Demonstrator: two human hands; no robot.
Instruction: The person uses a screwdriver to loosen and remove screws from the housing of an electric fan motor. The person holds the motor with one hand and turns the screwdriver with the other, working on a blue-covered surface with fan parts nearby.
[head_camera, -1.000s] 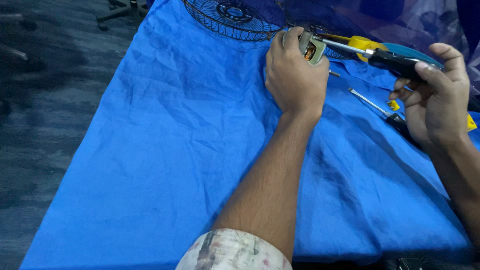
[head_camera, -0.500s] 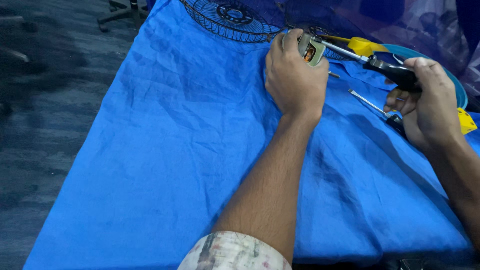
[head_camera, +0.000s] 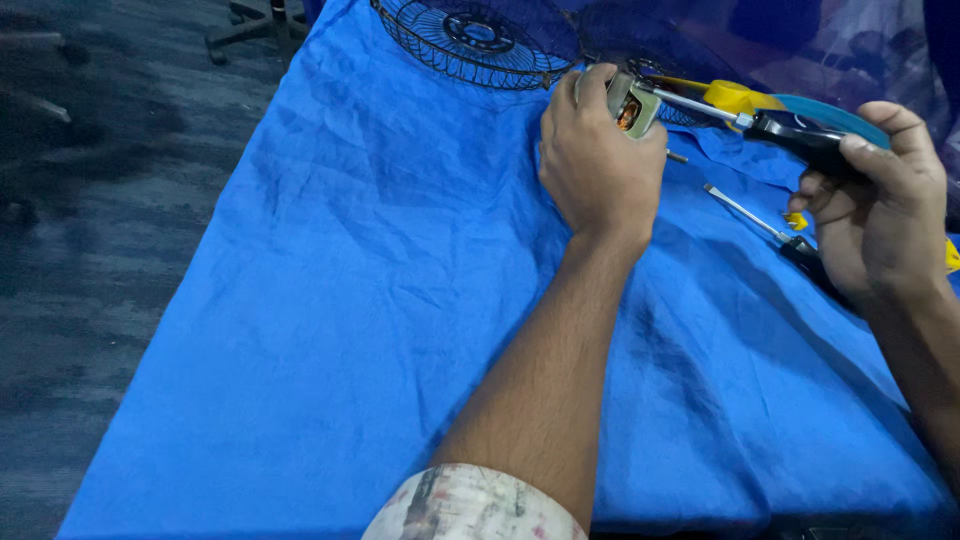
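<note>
At the upper right of the frame, the left hand (head_camera: 600, 160) gripped a small motor (head_camera: 630, 103) while the right hand (head_camera: 880, 215) clasped a screwdriver (head_camera: 770, 122) at its screw, still unfinished.

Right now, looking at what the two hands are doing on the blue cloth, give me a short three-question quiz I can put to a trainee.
1. True or false: the left hand holds the small motor up against the screwdriver's tip.
2. Multiple choice: what lies on the blue cloth just under the right hand? A) a hammer B) a second screwdriver C) a roll of tape
3. Fill in: the round black wire part at the top edge of the cloth is a fan ____.

Key
1. True: the left hand's grip is closed round the motor, and the screwdriver in the right hand meets it.
2. B
3. guard
</note>
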